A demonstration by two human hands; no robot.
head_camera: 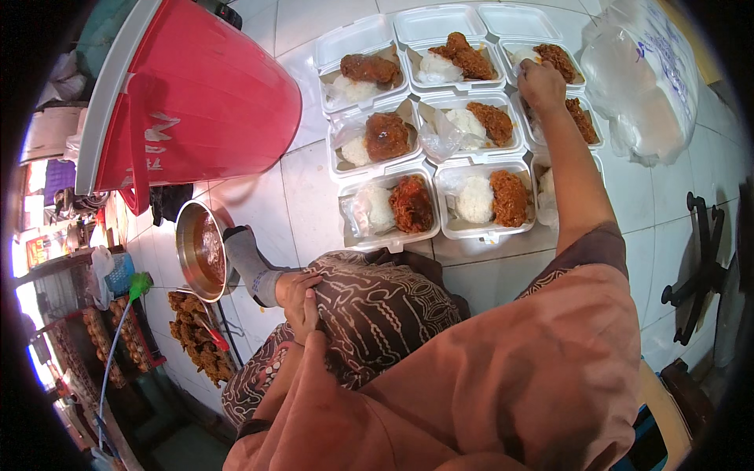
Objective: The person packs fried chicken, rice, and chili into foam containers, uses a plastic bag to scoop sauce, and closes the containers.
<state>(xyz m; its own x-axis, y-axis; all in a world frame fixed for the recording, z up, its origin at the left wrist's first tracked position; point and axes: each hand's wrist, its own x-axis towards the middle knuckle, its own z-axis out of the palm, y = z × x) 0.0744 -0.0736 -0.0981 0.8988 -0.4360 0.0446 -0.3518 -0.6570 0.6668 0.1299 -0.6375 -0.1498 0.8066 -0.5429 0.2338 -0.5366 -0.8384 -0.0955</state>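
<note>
My right hand (541, 83) reaches over the right column of white foam boxes, its fingers bent at the rice side of the back right box (576, 79); whether they hold anything is hidden. My left hand (300, 303) rests on my knee with nothing seen in it. The open foam boxes stand in rows on the floor. Each box seen in full holds white rice (475, 199) and a piece of sauced fried chicken (509, 198). Clear plastic packets (440, 136) lie beside the rice in several boxes. My right arm partly covers the front right box (548, 188).
A big red bucket (212, 100) is at the left. Near my foot stand a metal bowl of red sauce (207, 250) and a tray of fried chicken (197, 338) with red-handled tongs (218, 340). A plastic bag of white foam boxes (642, 82) lies at the right, above a black stand (698, 265).
</note>
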